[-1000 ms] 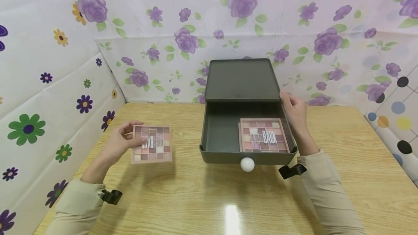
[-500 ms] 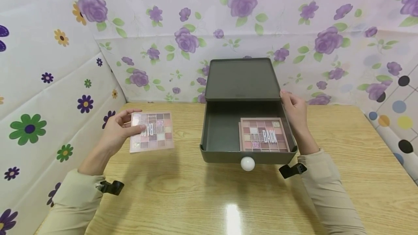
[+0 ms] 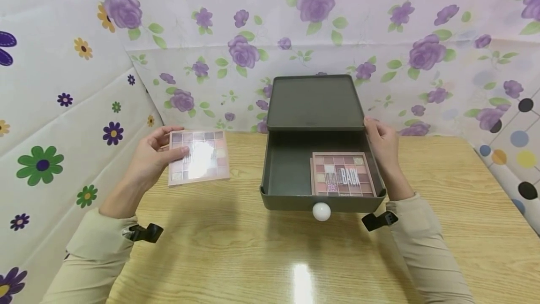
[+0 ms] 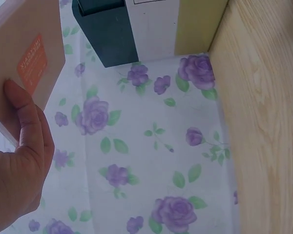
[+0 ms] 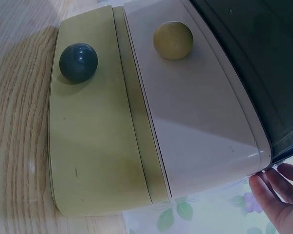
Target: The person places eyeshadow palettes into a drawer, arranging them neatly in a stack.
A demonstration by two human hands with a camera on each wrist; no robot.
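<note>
My left hand point(image 3: 145, 163) holds a pink eyeshadow palette point(image 3: 206, 161) by its left side, thumb on the clear cover, which catches bright glare. Its plain back with an orange label point(image 4: 32, 65) faces the left wrist camera, with fingers behind it. The palette is raised over the table left of a small drawer cabinet point(image 3: 314, 102). The cabinet's dark green top drawer point(image 3: 288, 172) is pulled out. Inside, on the right, lies another eyeshadow palette point(image 3: 343, 177), with a second pink edge under it. My right hand point(image 3: 384, 147) touches the cabinet's right side with its fingertips.
Below the green drawer are a white drawer point(image 5: 200, 107) and a yellow drawer point(image 5: 97, 141), both closed, with round knobs. A white knob point(image 3: 321, 211) is on the green drawer. Flowered cloth point(image 3: 236, 88) covers the wall behind the wooden table point(image 3: 236, 257).
My left hand has lifted the palette up and away from me, tilting it so glare covers its lid. The right hand stays against the cabinet.
</note>
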